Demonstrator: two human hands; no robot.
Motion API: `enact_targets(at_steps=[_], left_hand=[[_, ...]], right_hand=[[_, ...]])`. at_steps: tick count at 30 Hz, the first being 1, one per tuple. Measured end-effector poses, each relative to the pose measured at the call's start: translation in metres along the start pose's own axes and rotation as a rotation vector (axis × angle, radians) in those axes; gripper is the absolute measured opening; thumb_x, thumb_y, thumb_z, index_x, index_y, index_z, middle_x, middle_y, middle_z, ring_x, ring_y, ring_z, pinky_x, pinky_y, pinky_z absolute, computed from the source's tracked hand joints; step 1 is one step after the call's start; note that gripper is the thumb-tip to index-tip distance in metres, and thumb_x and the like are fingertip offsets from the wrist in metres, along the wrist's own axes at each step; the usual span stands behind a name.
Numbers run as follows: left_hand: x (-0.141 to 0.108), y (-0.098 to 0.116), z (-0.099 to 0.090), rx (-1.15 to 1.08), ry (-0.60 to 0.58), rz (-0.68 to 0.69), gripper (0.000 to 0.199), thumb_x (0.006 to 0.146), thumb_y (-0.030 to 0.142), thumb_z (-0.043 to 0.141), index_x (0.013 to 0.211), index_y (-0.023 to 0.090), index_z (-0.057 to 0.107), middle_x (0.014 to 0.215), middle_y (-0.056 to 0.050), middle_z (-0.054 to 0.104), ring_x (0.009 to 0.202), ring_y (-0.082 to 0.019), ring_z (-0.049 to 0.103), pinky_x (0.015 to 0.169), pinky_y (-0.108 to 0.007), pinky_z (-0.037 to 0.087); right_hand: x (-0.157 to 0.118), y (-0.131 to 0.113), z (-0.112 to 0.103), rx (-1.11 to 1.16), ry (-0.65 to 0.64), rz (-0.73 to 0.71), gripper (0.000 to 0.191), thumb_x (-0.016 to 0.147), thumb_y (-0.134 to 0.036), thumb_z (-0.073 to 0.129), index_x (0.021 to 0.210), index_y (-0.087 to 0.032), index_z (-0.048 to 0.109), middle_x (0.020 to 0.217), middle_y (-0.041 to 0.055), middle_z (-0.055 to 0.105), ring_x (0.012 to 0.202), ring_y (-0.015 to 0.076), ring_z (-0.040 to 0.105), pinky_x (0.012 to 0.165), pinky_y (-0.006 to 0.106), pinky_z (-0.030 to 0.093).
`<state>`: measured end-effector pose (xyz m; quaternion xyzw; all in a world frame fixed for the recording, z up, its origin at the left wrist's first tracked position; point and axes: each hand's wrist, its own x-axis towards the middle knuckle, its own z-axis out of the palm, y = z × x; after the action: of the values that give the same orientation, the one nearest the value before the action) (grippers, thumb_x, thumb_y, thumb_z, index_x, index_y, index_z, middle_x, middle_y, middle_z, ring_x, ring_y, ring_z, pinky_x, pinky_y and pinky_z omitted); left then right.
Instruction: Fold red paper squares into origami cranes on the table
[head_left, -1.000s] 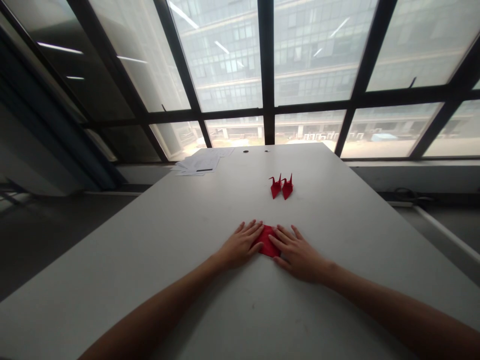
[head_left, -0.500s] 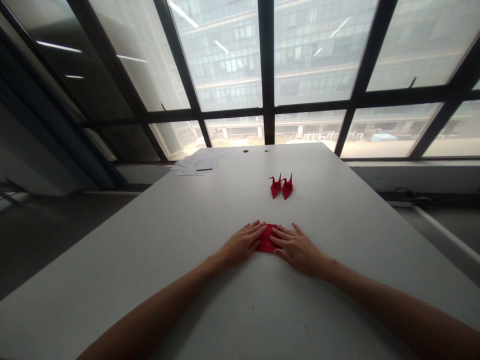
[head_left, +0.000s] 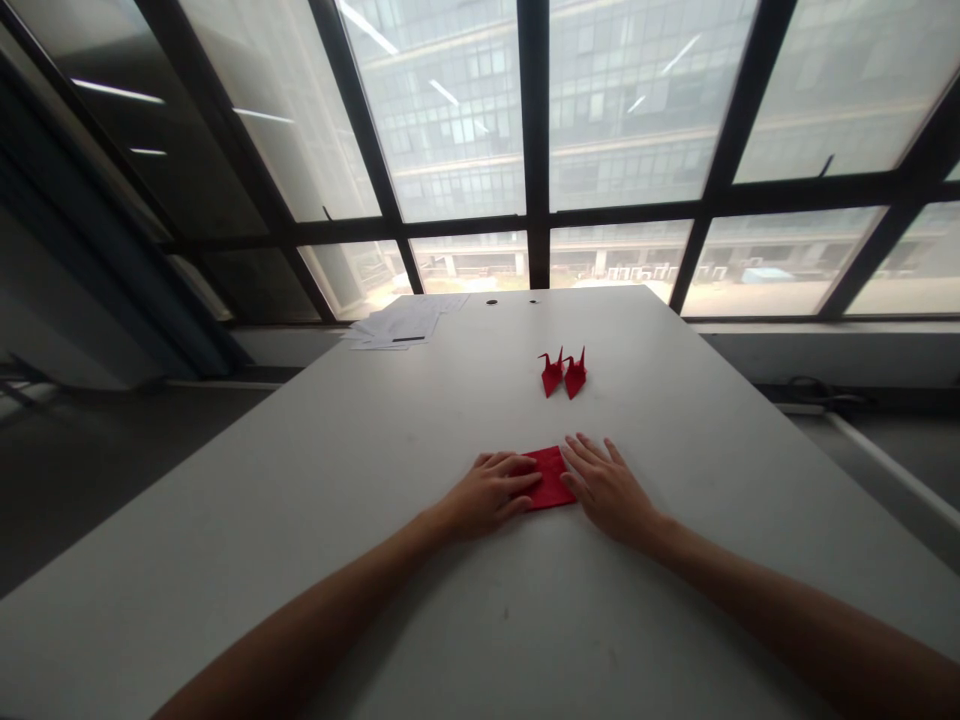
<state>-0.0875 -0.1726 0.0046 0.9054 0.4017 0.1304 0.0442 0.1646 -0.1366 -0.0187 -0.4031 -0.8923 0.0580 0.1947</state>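
A folded red paper (head_left: 551, 478) lies flat on the white table (head_left: 360, 480) between my hands. My left hand (head_left: 491, 492) rests on its left part with the fingers spread, covering that edge. At the paper's right edge lies my right hand (head_left: 606, 487), fingers apart, the tips touching or very close to the edge. Beyond the paper, two red paper cranes, the left crane (head_left: 552, 376) and the right crane (head_left: 575, 377), stand side by side.
Loose white sheets (head_left: 397, 322) with a dark pen (head_left: 409, 339) on them lie at the table's far left. Two small dark spots are near the far edge. Large windows (head_left: 622, 110) rise behind the table.
The red paper has turned slightly and shows more of its surface. My right hand has moved off it to the right edge. My left hand's fingers have shifted a little.
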Motion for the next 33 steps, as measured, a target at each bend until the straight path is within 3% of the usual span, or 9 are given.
enact_targets(at_steps=[7,11,15,19,23,27,30,33], left_hand=[[-0.002,0.006,-0.003,0.015,-0.046,0.006,0.045,0.099,0.043,0.048,0.144,0.038,0.045,0.138,-0.005,0.052,0.124,-0.026,0.045,0.105,-0.043,0.032],[-0.001,0.009,-0.004,0.015,-0.055,0.005,0.045,0.099,0.045,0.049,0.143,0.038,0.047,0.136,-0.005,0.053,0.124,-0.026,0.045,0.105,-0.042,0.031],[-0.001,0.009,-0.004,0.015,-0.055,0.001,0.046,0.098,0.046,0.05,0.143,0.038,0.047,0.137,-0.005,0.052,0.125,-0.026,0.045,0.106,-0.041,0.03],[-0.001,0.009,0.0,0.011,-0.032,-0.009,0.047,0.096,0.044,0.056,0.141,0.038,0.048,0.137,-0.005,0.052,0.125,-0.026,0.045,0.106,-0.042,0.031],[0.0,0.009,0.002,-0.049,0.025,-0.01,0.055,0.091,0.04,0.064,0.142,0.032,0.047,0.137,-0.007,0.054,0.125,-0.026,0.048,0.106,-0.041,0.032],[0.002,0.01,0.0,-0.14,0.051,0.022,0.053,0.084,0.05,0.071,0.128,0.025,0.056,0.129,-0.009,0.062,0.123,-0.026,0.053,0.106,-0.04,0.035],[0.002,0.01,0.0,-0.155,0.039,0.044,0.05,0.079,0.055,0.073,0.116,0.024,0.061,0.128,-0.009,0.063,0.121,-0.025,0.055,0.104,-0.038,0.037],[0.002,0.01,-0.001,-0.144,0.039,0.054,0.045,0.083,0.052,0.071,0.117,0.024,0.062,0.129,-0.008,0.063,0.122,-0.025,0.054,0.105,-0.038,0.037]], right_hand=[[-0.001,-0.009,0.003,0.08,-0.091,-0.123,0.046,0.103,-0.039,0.032,0.145,-0.024,0.044,0.152,0.0076,0.043,0.147,0.0248,0.027,0.119,0.059,0.012],[0.001,0.001,0.009,0.005,-0.002,0.065,0.046,0.103,-0.039,0.031,0.141,-0.02,0.05,0.149,0.0123,0.047,0.145,0.0303,0.031,0.116,0.066,0.007],[0.004,0.012,0.01,0.037,0.097,0.148,0.045,0.103,-0.031,0.028,0.14,-0.018,0.051,0.148,0.0122,0.049,0.143,0.0269,0.035,0.117,0.06,0.017],[0.003,0.01,0.007,0.138,0.133,-0.02,0.043,0.098,-0.021,0.04,0.138,-0.022,0.053,0.148,0.0091,0.05,0.143,0.0228,0.037,0.117,0.05,0.025],[0.003,0.002,0.006,0.224,0.077,-0.187,0.036,0.091,-0.014,0.051,0.121,-0.028,0.066,0.138,0.0045,0.059,0.139,0.0222,0.042,0.116,0.049,0.027],[0.003,0.002,0.006,0.281,0.03,-0.183,0.028,0.09,-0.016,0.055,0.111,-0.027,0.07,0.128,0.0047,0.067,0.127,0.0215,0.055,0.114,0.05,0.031],[0.003,0.004,0.008,0.299,0.042,-0.167,0.029,0.091,-0.016,0.052,0.112,-0.027,0.069,0.127,0.005,0.067,0.125,0.0211,0.056,0.113,0.049,0.031],[0.003,0.004,0.009,0.331,0.095,-0.164,0.032,0.091,-0.013,0.048,0.111,-0.026,0.069,0.125,0.0051,0.067,0.122,0.0215,0.057,0.112,0.048,0.032]])
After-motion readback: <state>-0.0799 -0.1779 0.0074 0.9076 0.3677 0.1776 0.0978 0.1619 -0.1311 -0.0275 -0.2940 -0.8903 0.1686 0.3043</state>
